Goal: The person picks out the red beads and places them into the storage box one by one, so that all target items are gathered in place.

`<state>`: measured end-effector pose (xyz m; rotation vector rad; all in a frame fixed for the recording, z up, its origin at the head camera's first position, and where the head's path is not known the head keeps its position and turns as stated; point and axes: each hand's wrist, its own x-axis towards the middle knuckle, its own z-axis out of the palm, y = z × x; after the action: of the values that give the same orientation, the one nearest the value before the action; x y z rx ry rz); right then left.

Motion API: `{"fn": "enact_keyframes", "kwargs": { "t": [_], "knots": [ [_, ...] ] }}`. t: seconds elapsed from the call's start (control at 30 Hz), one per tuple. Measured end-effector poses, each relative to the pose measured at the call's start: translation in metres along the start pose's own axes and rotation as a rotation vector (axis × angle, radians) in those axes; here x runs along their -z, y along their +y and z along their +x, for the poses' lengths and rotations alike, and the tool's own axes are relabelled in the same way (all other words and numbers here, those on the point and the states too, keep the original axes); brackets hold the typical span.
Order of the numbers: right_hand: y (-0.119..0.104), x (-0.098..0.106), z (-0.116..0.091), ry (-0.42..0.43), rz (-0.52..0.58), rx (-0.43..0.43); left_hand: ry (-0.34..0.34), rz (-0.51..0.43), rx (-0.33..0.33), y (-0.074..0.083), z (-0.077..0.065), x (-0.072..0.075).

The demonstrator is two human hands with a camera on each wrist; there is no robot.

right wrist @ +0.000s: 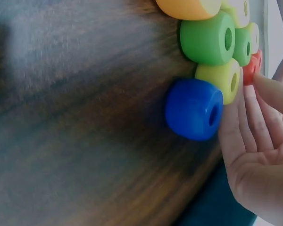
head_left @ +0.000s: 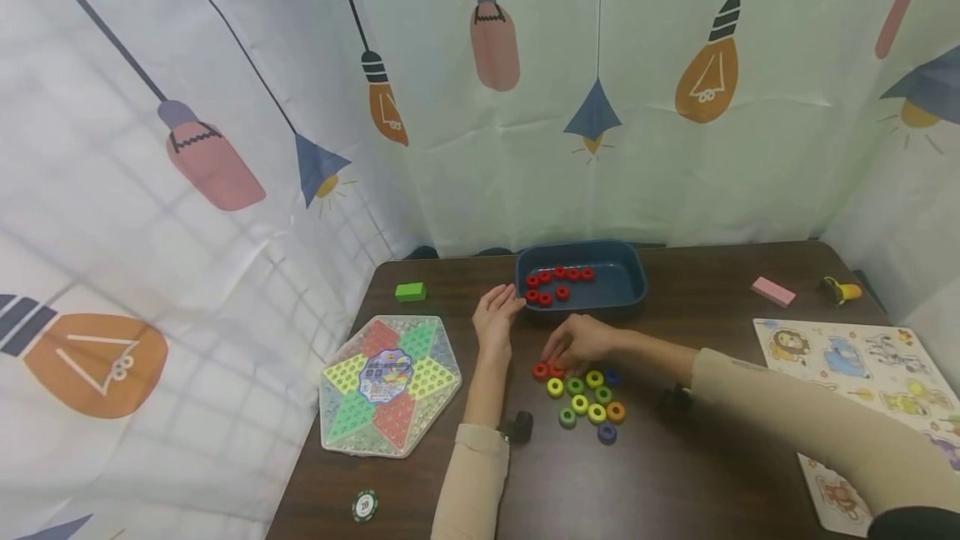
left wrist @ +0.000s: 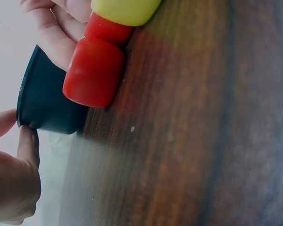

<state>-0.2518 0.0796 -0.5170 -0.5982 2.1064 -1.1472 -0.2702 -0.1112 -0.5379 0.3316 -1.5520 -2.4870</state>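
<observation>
My left hand point(head_left: 495, 322) is at the left end of a dark blue tray point(head_left: 640, 282), its fingers mostly straight and touching the rim. Several red ring beads point(head_left: 562, 293) lie inside the tray's left half. In front of the tray, my right hand point(head_left: 579, 342) reaches down to two red beads point(head_left: 540, 371) side by side. Its thumb and fingers pinch a red bead point(right wrist: 251, 70), partly hidden by the hand. Close by stand yellow beads point(head_left: 555, 388), green beads point(head_left: 567, 417), an orange bead point(head_left: 616, 412) and blue ones, such as the blue bead point(right wrist: 193, 110) beside my fingers.
To the left lie a star-patterned game board point(head_left: 390, 386), a green block point(head_left: 410, 292) and a poker chip point(head_left: 365, 506). On the right are a pink block point(head_left: 773, 291), a small yellow object point(head_left: 847, 292) and an animal picture board point(head_left: 825, 344). A printed curtain point(head_left: 525, 173) hangs behind the table.
</observation>
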Motion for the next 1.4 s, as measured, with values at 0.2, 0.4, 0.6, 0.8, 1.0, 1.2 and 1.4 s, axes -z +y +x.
{"fn": "enact_keyframes", "kwargs": {
  "t": [0.2,0.4,0.6,0.8,1.0,1.2,1.4],
  "knots": [
    [0.002,0.0,0.002,0.007,0.051,0.008,-0.003,-0.002,0.004,0.0,0.001,0.002],
    [-0.009,0.007,0.0,-0.001,0.054,0.028,-0.048,-0.024,0.035,0.007,-0.001,0.003],
    [-0.025,0.023,-0.001,-0.045,0.093,0.038,-0.062,-0.011,0.042,0.008,-0.001,0.003],
    [-0.042,0.056,0.003,-0.147,0.089,0.002,-0.026,0.011,0.027,0.002,0.001,0.003],
    [-0.057,0.102,0.01,-0.192,0.002,-0.038,-0.011,0.013,-0.001,-0.002,0.002,0.001],
    [-0.048,0.133,0.028,-0.143,0.011,-0.086,-0.033,0.0,0.005,-0.002,0.003,0.002],
    [-0.039,0.151,0.038,-0.125,-0.07,-0.142,-0.015,-0.001,-0.003,-0.002,0.002,0.001]
  ]
}}
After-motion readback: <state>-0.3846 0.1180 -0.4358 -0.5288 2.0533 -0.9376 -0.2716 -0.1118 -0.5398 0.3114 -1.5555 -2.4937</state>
